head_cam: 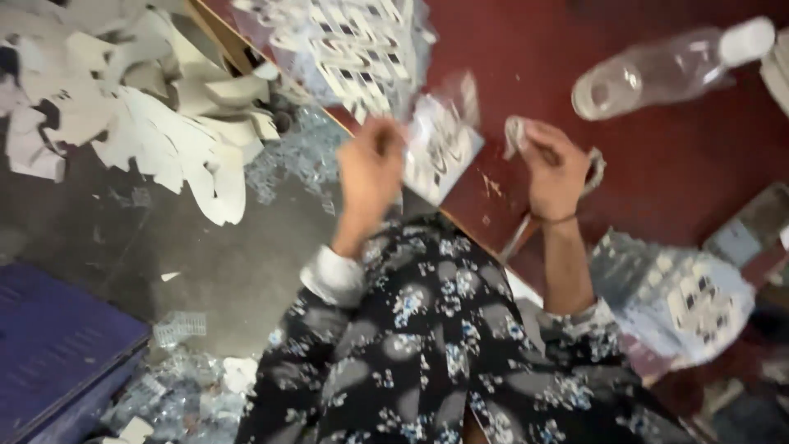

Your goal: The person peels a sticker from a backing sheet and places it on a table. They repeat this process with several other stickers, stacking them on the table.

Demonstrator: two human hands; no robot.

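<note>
My left hand [370, 171] is raised at the edge of the dark red table [674, 156] and grips a clear plastic packet with a white printed card inside [442, 146]. My right hand [555, 168] is closed around what looks like a pair of scissors [518, 234], whose handle loop shows by my wrist, and its fingers pinch a small clear plastic piece [516, 131]. The view is motion-blurred. Both arms wear dark floral sleeves with white cuffs.
A clear plastic bottle [666, 66] lies on the table at the far right. Heaps of similar packets sit at the top [362, 41] and lower right [682, 296]. White paper scraps [140, 107], plastic offcuts [181, 386] and a purple crate [49, 345] are on the floor to the left.
</note>
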